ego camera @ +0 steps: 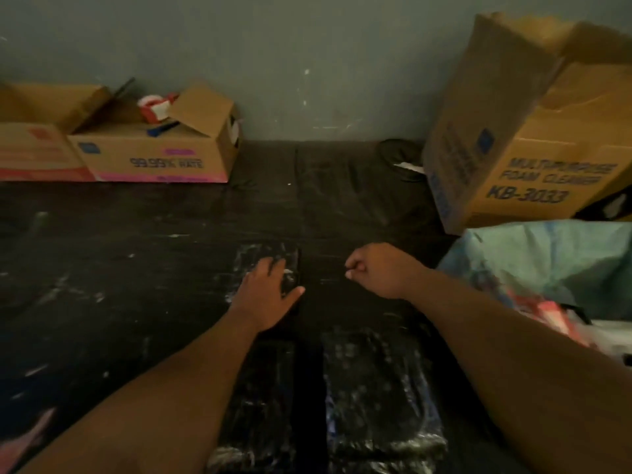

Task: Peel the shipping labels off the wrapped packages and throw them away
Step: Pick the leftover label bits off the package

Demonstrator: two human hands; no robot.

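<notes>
Head camera, looking down in dim light at a dark, scuffed work surface (102, 268) with both bare forearms reaching forward. Three packages wrapped in shiny black plastic lie on it. The far wrapped package (273, 265) sits near the centre, and the left hand (266, 292) rests flat on top of it, fingers straight and spread, thumb out to the right. The right hand (379, 268) hovers just to the right of that package, its fingers curled into a loose fist with fingertips drawn together; it may be pinching a small pale scrap, but the blur makes that impossible to tell. Two more wrapped packages lie side by side closer to the person: the left near package (260, 405), partly under the left forearm, and the right near package (379, 388) between the two arms. No shipping label can be made out on any of them. At far left, against the grey-green wall, stands an open cardboard box (154, 155) with red and white items inside. At far right a tall cardboard box (533, 148) printed "FOAM CLEANER KB-3033" leans over. Below it sits a crumpled pale green bag (547, 265).
</notes>
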